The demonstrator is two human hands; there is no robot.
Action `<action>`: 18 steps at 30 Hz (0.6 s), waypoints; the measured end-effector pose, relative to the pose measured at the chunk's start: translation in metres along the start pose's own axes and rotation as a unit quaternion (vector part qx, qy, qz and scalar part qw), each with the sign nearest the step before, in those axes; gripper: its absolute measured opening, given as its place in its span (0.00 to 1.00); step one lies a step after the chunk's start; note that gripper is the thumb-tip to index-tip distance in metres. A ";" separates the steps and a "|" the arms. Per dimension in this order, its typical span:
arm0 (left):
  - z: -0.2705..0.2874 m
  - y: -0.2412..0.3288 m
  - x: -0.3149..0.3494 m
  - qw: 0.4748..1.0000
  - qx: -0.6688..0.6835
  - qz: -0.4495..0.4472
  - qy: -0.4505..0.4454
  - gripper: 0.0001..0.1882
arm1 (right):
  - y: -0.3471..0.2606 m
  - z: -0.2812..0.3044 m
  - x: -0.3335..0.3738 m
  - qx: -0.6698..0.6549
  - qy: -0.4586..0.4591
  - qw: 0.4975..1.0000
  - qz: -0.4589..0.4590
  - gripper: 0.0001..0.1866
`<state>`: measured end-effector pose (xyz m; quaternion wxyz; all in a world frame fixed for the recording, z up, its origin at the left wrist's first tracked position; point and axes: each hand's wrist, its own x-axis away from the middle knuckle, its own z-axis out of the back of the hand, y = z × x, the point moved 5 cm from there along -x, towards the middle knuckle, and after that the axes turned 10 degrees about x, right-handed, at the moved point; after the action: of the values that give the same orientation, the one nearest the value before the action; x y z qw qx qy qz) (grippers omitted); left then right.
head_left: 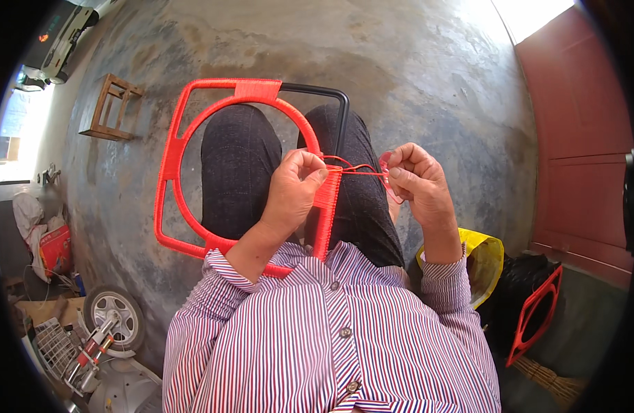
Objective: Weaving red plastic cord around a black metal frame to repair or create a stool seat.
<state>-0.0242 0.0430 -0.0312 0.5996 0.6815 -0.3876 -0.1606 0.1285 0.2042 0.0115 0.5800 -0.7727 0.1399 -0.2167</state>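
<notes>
A square frame with a round ring inside it (171, 162) lies across my lap, mostly wrapped in red cord. Its far right corner shows bare black tube (344, 117). My left hand (294, 189) reaches over the ring to the right side bar, thumb and forefinger pinched where the red cord leaves the wrapping. To the right of the bar, my right hand (419, 180) is closed on the red cord (364, 167), with strands stretched between the two hands. A small loop of cord hangs below my right fingers.
At right are a yellow bag (492, 258), a black stack with a red frame (516, 358) at its side, and a red door (572, 138). A wooden stool (113, 107) stands far left. A wheeled vehicle (113, 318) is near left, a red box (55, 251) beyond it.
</notes>
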 end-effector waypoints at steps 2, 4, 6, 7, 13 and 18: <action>-0.001 0.000 0.000 1.000 -0.001 0.001 -0.006 0.02 | 0.001 0.003 0.003 -0.004 0.014 1.000 -0.013 0.05; -0.003 0.003 0.001 1.000 -0.005 0.008 -0.012 0.02 | 0.002 0.006 0.005 -0.016 0.022 0.999 -0.020 0.05; -0.003 0.005 0.001 1.000 0.017 0.016 -0.013 0.02 | 0.001 0.010 0.008 -0.033 0.029 0.999 -0.020 0.05; -0.004 0.005 0.002 0.999 0.027 0.020 -0.014 0.02 | -0.003 0.013 0.009 -0.036 0.040 0.998 -0.012 0.05; -0.005 0.008 0.002 0.997 0.072 0.040 0.000 0.03 | -0.031 0.040 0.018 -0.056 0.105 0.991 0.067 0.07; 0.000 0.005 0.001 0.991 0.123 0.049 0.007 0.05 | -0.032 0.043 0.020 -0.102 0.106 0.983 0.114 0.07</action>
<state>-0.0252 0.0423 -0.0259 0.5209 0.7316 -0.4331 -0.0774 0.1657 0.2398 0.0354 0.5006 -0.7798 0.3088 -0.2142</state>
